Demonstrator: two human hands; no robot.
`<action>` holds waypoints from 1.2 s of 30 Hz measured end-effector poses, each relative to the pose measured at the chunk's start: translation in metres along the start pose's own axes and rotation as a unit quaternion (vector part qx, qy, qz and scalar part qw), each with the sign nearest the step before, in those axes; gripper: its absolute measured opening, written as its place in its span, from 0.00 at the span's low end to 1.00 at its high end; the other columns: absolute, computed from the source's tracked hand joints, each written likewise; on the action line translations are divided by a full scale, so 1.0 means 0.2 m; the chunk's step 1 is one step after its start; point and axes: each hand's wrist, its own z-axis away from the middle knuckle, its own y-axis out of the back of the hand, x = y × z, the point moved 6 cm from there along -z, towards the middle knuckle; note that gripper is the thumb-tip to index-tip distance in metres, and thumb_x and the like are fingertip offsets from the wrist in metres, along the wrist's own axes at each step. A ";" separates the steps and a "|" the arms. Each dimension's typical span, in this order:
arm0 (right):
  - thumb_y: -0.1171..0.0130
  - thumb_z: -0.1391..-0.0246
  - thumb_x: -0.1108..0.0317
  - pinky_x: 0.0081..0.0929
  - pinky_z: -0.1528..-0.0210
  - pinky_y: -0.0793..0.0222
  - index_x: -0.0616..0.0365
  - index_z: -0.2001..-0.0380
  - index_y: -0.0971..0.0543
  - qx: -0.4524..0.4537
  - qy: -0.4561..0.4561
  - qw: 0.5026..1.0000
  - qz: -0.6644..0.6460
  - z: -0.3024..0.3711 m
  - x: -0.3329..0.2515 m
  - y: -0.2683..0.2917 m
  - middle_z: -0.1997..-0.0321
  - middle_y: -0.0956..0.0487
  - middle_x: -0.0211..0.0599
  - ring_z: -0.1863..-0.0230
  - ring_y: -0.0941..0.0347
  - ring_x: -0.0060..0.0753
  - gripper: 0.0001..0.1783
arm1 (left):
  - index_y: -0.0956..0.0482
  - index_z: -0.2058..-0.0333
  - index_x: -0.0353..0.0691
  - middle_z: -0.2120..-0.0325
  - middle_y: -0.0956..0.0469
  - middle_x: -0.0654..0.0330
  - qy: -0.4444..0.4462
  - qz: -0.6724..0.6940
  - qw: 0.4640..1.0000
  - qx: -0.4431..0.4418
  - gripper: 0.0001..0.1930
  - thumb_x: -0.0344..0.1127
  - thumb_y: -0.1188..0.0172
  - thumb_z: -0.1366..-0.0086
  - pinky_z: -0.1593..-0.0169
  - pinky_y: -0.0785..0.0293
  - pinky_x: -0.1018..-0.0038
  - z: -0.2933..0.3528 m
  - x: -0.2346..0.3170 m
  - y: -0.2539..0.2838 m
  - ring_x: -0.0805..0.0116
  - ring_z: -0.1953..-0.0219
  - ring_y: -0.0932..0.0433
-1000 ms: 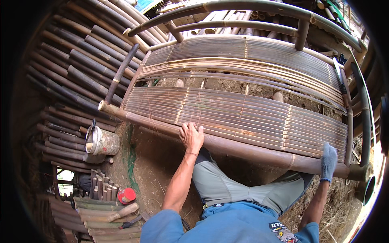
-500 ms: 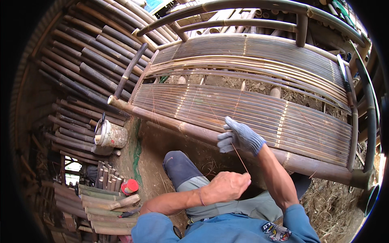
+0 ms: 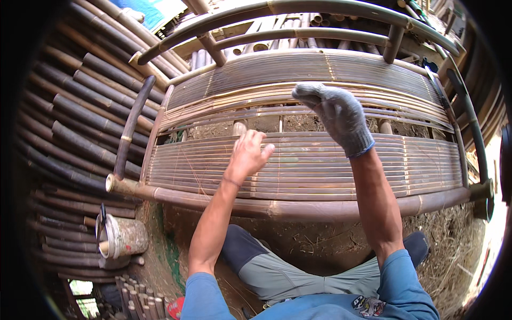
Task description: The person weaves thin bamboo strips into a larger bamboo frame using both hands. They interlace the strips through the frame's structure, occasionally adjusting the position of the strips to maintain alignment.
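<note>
A bamboo bench (image 3: pixel 314 210) with a slatted seat stands before me. My left hand (image 3: pixel 248 157), bare, is over the near slat panel (image 3: pixel 330 165), fingers loosely stretched and thumb apart, close to the panel's far edge. I cannot tell whether it touches the slats. My right hand (image 3: pixel 341 117) wears a grey knitted glove and is farther out, above the gap between the two slat panels. Its fingers are bent together, pointing left towards the loose bamboo strips (image 3: pixel 224 106); whatever is in them is hidden. Thin reddish strands lie on the left part of the near panel.
The bench's curved back rail (image 3: pixel 298 6) runs along the far side, with an armrest (image 3: pixel 133 125) at the left. Bamboo poles (image 3: pixel 90 106) are stacked on the left. A stained white bucket (image 3: pixel 125 234) stands below them. Short cut bamboo pieces (image 3: pixel 140 298) stand at lower left.
Both hands have moved from near my lap out over the bench seat. My left hand has let go of the thin strand it was pulling and opened. The view has shifted too.
</note>
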 end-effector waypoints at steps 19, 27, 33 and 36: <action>0.50 0.43 0.68 0.49 0.71 0.23 0.59 0.72 0.21 -0.128 -0.188 0.671 0.705 0.63 0.62 -0.78 0.76 0.20 0.51 0.72 0.20 0.56 0.10 | 0.16 0.53 0.39 0.56 0.16 0.47 0.048 0.140 0.968 -0.203 0.29 0.58 0.36 0.42 0.43 0.28 0.60 -0.32 -0.43 -0.44 0.51 0.49 0.19; 0.49 0.41 0.64 0.49 0.72 0.25 0.59 0.75 0.21 -0.179 -0.179 0.663 0.705 0.79 0.43 -0.41 0.77 0.20 0.51 0.73 0.20 0.54 0.14 | 0.17 0.49 0.42 0.53 0.17 0.48 0.051 0.158 0.958 -0.234 0.31 0.60 0.36 0.43 0.39 0.31 0.57 -0.31 -0.49 -0.37 0.52 0.46 0.20; 0.52 0.37 0.59 0.47 0.70 0.23 0.57 0.74 0.20 -0.099 -0.247 0.624 0.735 0.78 0.30 -0.46 0.76 0.20 0.51 0.71 0.19 0.53 0.17 | 0.21 0.47 0.41 0.50 0.21 0.48 -0.013 0.156 0.987 -0.042 0.30 0.50 0.30 0.45 0.39 0.32 0.59 -0.26 -0.41 -0.29 0.50 0.45 0.25; 0.52 0.37 0.63 0.47 0.68 0.22 0.58 0.67 0.22 -0.003 -0.260 0.614 0.745 0.74 0.17 -0.38 0.69 0.19 0.48 0.67 0.19 0.53 0.13 | 0.30 0.42 0.38 0.44 0.28 0.49 -0.247 0.061 0.967 0.030 0.33 0.37 0.30 0.47 0.35 0.36 0.57 -0.11 -0.06 -0.22 0.50 0.40 0.30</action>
